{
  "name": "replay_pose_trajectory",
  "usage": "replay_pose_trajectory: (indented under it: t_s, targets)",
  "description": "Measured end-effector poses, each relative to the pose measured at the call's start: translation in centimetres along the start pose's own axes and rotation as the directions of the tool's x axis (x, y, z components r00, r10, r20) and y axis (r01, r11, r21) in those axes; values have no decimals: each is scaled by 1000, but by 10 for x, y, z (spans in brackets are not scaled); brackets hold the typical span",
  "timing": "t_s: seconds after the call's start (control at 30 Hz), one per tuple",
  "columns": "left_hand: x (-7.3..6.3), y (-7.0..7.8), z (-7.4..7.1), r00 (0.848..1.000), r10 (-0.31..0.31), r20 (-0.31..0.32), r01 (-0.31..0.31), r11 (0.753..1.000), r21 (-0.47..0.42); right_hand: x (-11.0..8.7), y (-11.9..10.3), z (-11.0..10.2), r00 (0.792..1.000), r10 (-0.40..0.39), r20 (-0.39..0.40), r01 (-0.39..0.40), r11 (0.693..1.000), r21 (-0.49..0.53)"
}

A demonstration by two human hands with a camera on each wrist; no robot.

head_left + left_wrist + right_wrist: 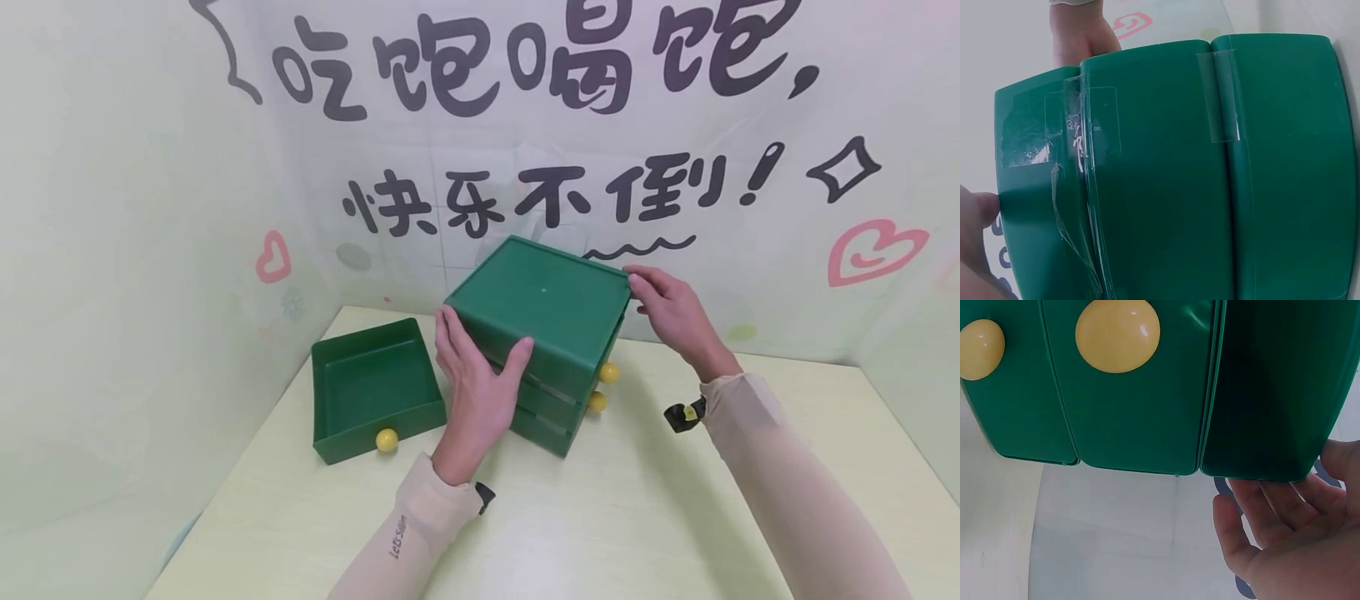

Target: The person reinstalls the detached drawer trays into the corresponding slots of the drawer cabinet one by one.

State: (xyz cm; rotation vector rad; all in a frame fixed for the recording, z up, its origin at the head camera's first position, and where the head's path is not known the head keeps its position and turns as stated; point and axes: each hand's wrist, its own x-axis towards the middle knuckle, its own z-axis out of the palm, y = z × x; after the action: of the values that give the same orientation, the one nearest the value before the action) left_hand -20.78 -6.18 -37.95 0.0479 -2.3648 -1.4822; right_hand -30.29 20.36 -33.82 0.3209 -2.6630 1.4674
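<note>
A green three-tier drawer cabinet (540, 296) stands at an angle on the table. My left hand (480, 392) rests spread against its near side, with the fingers at the left corner and the thumb by the upper edge. At the far right corner of the top, my right hand (678, 321) grips the rim, thumb above and fingers curled underneath. The right wrist view shows the top compartment (1272, 394) without a drawer, beside two drawers with yellow knobs (1117, 334). Clear tape (1219, 97) spans the seams between tiers in the left wrist view.
A separate green drawer (375, 379) with a yellow knob (387, 440) lies upright to the left of the cabinet. Behind the pale table (592, 533) rises a white wall covering (465, 150) with large dark characters. Another wall borders the left side.
</note>
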Motion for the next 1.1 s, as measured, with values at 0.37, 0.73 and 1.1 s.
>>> replay_pose_trajectory:
  t_s: [0.37,0.73,1.1]
  targets:
    - [-4,0,2,1000,16,10,-16,1000,-16,-11,3,-3,1000,7,-15,-7,1000,-2]
    - [-5,1,6,999,31,13,-30,999,-30,-38,8,2,987,-10,-162,-5,996,-89]
    - [-3,2,8,997,51,62,-48,998,-50,-60,14,-2,977,-41,-211,18,994,-108]
